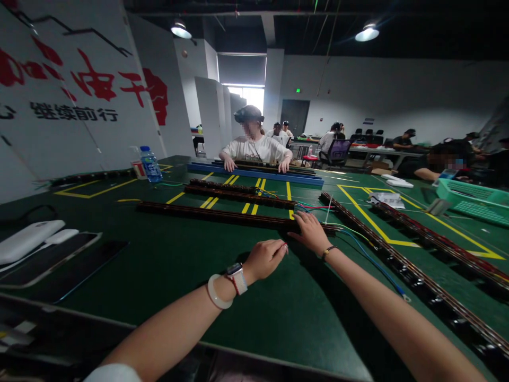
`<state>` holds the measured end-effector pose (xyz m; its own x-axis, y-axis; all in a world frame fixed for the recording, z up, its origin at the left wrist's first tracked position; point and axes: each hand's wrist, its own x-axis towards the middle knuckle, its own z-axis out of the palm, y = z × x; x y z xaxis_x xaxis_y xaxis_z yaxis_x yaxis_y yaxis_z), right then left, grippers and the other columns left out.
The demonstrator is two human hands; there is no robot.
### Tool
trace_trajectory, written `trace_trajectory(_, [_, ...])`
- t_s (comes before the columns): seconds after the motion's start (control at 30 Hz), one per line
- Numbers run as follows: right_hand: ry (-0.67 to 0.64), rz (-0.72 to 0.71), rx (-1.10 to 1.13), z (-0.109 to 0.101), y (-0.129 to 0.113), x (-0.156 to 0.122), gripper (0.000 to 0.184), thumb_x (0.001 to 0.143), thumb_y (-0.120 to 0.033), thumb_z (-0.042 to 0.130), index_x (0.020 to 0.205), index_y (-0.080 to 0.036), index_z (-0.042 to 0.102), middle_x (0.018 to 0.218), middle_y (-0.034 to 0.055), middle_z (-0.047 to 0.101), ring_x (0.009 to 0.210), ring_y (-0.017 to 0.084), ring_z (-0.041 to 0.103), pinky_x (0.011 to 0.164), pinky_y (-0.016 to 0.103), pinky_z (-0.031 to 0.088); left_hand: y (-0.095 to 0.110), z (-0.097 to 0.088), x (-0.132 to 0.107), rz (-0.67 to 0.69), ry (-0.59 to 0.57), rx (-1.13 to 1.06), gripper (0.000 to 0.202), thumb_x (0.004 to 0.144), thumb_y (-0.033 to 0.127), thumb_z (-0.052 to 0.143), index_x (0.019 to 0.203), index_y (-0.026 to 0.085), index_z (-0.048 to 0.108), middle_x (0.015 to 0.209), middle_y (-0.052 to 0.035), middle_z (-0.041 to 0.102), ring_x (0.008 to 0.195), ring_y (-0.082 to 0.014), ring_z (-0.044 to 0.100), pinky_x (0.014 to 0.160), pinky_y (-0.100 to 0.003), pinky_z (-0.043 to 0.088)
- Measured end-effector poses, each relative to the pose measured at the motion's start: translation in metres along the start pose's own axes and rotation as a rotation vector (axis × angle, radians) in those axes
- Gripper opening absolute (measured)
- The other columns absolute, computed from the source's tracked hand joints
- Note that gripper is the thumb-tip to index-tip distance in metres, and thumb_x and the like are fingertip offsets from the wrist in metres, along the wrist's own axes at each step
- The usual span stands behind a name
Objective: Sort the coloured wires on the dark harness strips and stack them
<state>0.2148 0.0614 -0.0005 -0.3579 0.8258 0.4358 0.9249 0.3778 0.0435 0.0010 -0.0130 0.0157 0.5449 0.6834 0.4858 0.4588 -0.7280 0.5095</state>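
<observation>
My right hand (pixel 312 232) reaches across the green table (pixel 254 313) and rests its spread fingers on the near end of a long dark brown strip (pixel 222 216) that runs to the left. My left hand (pixel 265 258) hovers just short of that strip, fingers curled in a loose fist, nothing visible in it. A watch and a pale bangle sit on my left wrist. Coloured wires (pixel 358 239) trail from the strip's end toward the right.
More long strips (pixel 238 193) lie farther back, and others (pixel 417 276) run diagonally at right. Phones (pixel 51 260) and a white case (pixel 27 240) lie at left. A water bottle (pixel 151 164) stands at the back left, a teal basket (pixel 473 199) at right. A person (pixel 254 146) sits opposite.
</observation>
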Motion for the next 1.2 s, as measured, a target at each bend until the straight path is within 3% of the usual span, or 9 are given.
trace_trajectory(0.1, [-0.031,0.031,0.019,0.017,-0.013,0.026,0.06,0.083,-0.054,0.054,0.129,-0.017,0.046,0.133,0.0153,0.046,0.121,0.028,0.042,0.101,0.043,0.029,0.0,0.0,0.001,-0.015,-0.002,0.013,0.028,0.094,0.028,0.034,0.079,0.019,0.056,0.071,-0.0004,0.061,0.072,-0.0131,0.058,0.069,-0.023,0.04])
trace_trajectory(0.2, [-0.099,0.124,0.036,0.026,-0.016,0.042,0.049,0.086,-0.058,0.047,0.114,-0.019,0.058,0.113,0.0124,0.058,0.105,0.025,0.052,0.089,0.038,0.038,-0.001,0.0,0.001,-0.025,-0.006,0.017,0.028,0.094,0.027,0.034,0.079,0.019,0.056,0.071,-0.0002,0.061,0.072,-0.0129,0.058,0.067,-0.023,0.04])
trace_trajectory(0.3, [-0.105,0.173,0.039,0.032,-0.01,0.046,0.051,0.084,-0.064,0.046,0.103,-0.021,0.064,0.1,0.0095,0.059,0.095,0.024,0.054,0.082,0.034,0.039,-0.002,0.0,0.001,-0.034,-0.015,0.018,0.026,0.093,0.026,0.035,0.08,0.019,0.057,0.07,0.0001,0.061,0.071,-0.0126,0.058,0.067,-0.023,0.04])
trace_trajectory(0.73, [-0.043,0.332,-0.032,0.046,0.046,0.042,0.053,0.084,-0.065,0.043,0.11,-0.023,0.063,0.106,0.0112,0.059,0.098,0.027,0.052,0.084,0.038,0.035,-0.002,-0.002,0.002,-0.064,-0.067,-0.003,0.028,0.094,0.028,0.033,0.083,0.019,0.058,0.072,0.0,0.061,0.072,-0.0124,0.058,0.067,-0.023,0.041])
trace_trajectory(0.9, [0.06,0.415,-0.092,0.064,0.052,0.054,0.066,0.082,-0.062,0.048,0.127,-0.014,0.048,0.124,0.0179,0.051,0.112,0.03,0.046,0.098,0.044,0.023,0.0,-0.001,0.003,-0.077,-0.09,-0.022,0.028,0.094,0.028,0.034,0.083,0.019,0.058,0.072,0.0002,0.061,0.071,-0.0122,0.058,0.066,-0.023,0.042])
trace_trajectory(1.0, [0.053,0.387,-0.043,0.07,0.051,0.059,0.067,0.083,-0.059,0.049,0.132,-0.014,0.042,0.131,0.0173,0.047,0.119,0.029,0.041,0.102,0.046,0.019,-0.001,0.0,0.003,-0.091,-0.094,-0.029,0.029,0.094,0.028,0.034,0.082,0.019,0.058,0.071,0.0004,0.06,0.071,-0.0122,0.058,0.065,-0.023,0.041])
trace_trajectory(1.1, [0.063,0.372,0.022,0.063,0.042,0.064,0.062,0.084,-0.056,0.047,0.132,-0.016,0.041,0.135,0.0163,0.043,0.126,0.03,0.034,0.103,0.049,0.016,-0.002,0.001,0.003,-0.106,-0.1,-0.044,0.029,0.094,0.029,0.033,0.082,0.019,0.058,0.07,0.0008,0.06,0.07,-0.012,0.057,0.065,-0.022,0.041])
trace_trajectory(1.2, [0.219,0.381,0.108,0.035,0.03,0.075,0.057,0.089,-0.049,0.042,0.133,-0.013,0.04,0.135,0.0188,0.039,0.127,0.03,0.03,0.103,0.05,0.019,-0.005,0.001,0.003,-0.129,-0.09,-0.055,0.03,0.094,0.03,0.032,0.082,0.019,0.057,0.069,0.0011,0.059,0.069,-0.012,0.057,0.064,-0.022,0.04])
